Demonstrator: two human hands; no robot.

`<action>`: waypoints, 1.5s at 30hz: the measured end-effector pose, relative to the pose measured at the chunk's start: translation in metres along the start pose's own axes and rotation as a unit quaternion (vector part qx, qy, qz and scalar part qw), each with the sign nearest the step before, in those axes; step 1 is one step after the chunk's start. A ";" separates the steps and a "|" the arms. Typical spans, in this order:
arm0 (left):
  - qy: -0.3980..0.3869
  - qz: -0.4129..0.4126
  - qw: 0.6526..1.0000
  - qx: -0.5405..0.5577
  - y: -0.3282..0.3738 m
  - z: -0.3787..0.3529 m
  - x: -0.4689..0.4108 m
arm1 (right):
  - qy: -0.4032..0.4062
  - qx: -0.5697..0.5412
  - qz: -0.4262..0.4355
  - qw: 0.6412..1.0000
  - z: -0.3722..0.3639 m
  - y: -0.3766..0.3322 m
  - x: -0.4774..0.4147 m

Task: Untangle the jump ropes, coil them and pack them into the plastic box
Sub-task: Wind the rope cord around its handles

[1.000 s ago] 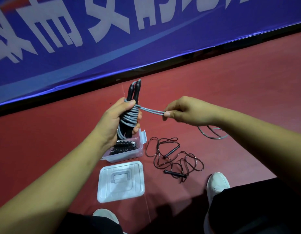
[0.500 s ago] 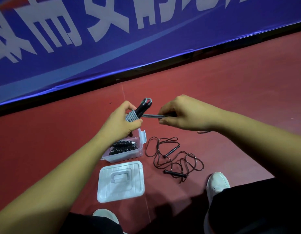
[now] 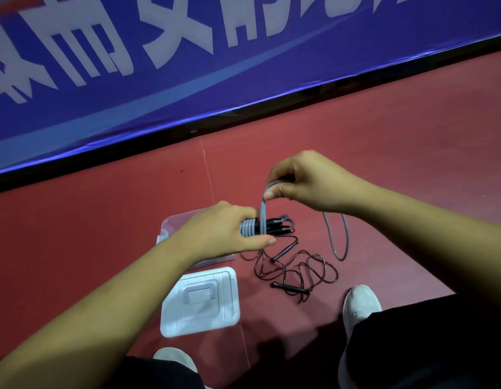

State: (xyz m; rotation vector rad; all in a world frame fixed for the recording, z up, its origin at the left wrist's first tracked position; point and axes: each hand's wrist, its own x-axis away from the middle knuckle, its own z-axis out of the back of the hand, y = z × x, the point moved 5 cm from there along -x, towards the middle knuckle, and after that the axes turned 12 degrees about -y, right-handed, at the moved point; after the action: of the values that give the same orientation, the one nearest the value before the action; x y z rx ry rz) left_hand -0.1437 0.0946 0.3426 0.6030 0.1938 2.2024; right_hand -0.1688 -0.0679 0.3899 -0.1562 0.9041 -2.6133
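From the head camera we see the left hand (image 3: 229,231) gripping the grey jump rope (image 3: 250,228) around its coiled turns and black handles (image 3: 275,222), held level above the clear plastic box (image 3: 173,223) on the red floor (image 3: 384,136). The right hand (image 3: 305,181) pinches the rope's free length just above the coil, and the slack loops down onto the floor. We note a black jump rope (image 3: 288,288) lying tangled beside the white lid (image 3: 204,314).

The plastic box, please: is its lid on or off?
Off: the lid lies flat on the red floor, beside the plastic box.
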 end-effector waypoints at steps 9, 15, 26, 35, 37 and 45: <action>0.013 -0.128 0.943 0.308 0.008 0.003 0.010 | -0.040 -0.095 -0.050 0.993 0.001 0.027 0.000; 0.070 -0.131 0.820 0.553 -0.003 0.009 0.007 | -0.074 -0.136 -0.060 0.986 -0.008 0.035 0.000; 0.085 -0.123 0.722 0.675 -0.017 0.016 0.006 | -0.064 -0.120 -0.071 0.988 0.007 0.028 0.007; 0.106 0.021 0.820 0.562 -0.031 0.010 -0.002 | -0.090 0.003 -0.047 0.995 0.013 0.021 0.008; 0.107 0.056 0.862 0.493 -0.034 0.007 -0.003 | -0.110 0.011 -0.032 0.993 0.008 0.014 0.007; 0.103 0.116 0.987 0.038 -0.013 -0.001 -0.003 | -0.087 0.094 0.043 0.991 -0.003 -0.015 0.006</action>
State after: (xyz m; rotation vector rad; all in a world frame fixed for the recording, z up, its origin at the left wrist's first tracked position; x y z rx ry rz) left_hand -0.1333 0.1008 0.3358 0.4561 0.3308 2.4938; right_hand -0.1799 -0.0574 0.3968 -0.2844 0.5901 -2.5409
